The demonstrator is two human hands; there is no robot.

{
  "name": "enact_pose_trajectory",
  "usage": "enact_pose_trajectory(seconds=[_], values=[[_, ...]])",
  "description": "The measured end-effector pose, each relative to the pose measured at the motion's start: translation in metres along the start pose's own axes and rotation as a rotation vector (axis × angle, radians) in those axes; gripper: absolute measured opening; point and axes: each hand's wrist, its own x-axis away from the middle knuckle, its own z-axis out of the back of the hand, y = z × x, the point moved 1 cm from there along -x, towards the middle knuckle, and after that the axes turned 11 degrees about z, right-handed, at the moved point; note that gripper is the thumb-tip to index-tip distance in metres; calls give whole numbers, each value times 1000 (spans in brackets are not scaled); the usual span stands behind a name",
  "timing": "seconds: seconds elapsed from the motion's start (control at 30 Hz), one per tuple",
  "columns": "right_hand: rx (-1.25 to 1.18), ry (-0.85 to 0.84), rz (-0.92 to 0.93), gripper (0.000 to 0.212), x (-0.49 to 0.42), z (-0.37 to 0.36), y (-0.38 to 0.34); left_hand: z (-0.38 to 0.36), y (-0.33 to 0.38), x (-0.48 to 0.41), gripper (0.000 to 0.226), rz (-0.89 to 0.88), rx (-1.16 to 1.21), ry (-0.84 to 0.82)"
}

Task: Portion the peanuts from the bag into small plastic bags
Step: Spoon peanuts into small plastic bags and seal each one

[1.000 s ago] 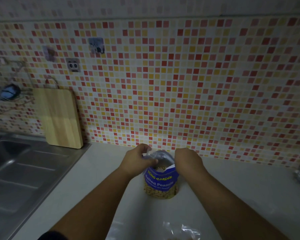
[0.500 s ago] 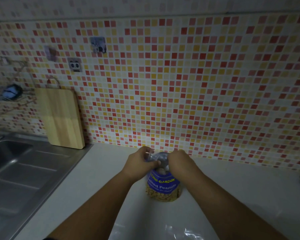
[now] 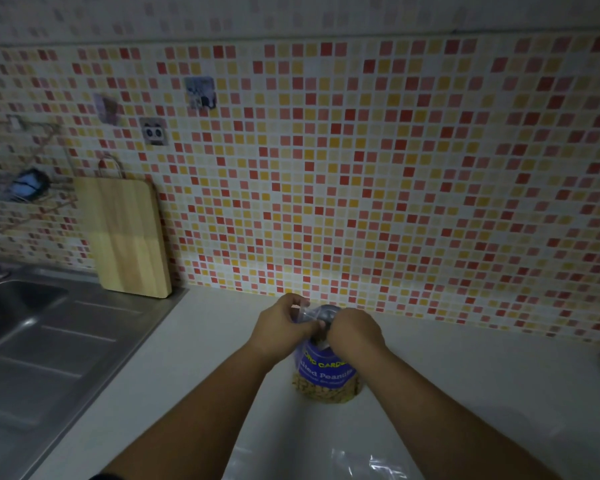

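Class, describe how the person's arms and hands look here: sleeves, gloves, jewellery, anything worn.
No gloves on the left hand or the right hand. Both forearms are uncovered, with no watch or band visible at either wrist. A dark sleeve edge just shows on the left arm at the frame's bottom. Rings cannot be made out in the dim light.

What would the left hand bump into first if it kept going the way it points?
Likely the right hand, just across the top of the peanut bag that the left hand pinches; depth is unclear.
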Motion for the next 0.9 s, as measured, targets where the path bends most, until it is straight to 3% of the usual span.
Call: enact_pose_trajectory(seconds=[0.1, 0.2, 0.3, 0.43, 0.53, 0.77, 0.9], values=[[-16, 52, 33, 12, -3, 6, 9, 0, 0, 1, 35, 8, 28, -21], [-21, 46, 66, 32, -8, 10, 23, 1, 0, 2, 36, 35, 55, -44], [-10, 54, 136, 14, -9, 20, 34, 3, 0, 3, 31, 54, 115, -76], [264, -93, 125, 22, -13, 34, 37, 9, 2, 0, 30, 68, 157, -63], [414, -137, 133, 9, -13, 35, 45, 16, 6, -4, 33, 50, 167, 28], [495, -178, 64, 36, -19, 47, 59, 22, 7, 0, 48, -80, -274, 75], [492, -178, 27, 41, -19, 63, 59, 17, 12, 2, 52, -99, -358, 54]])
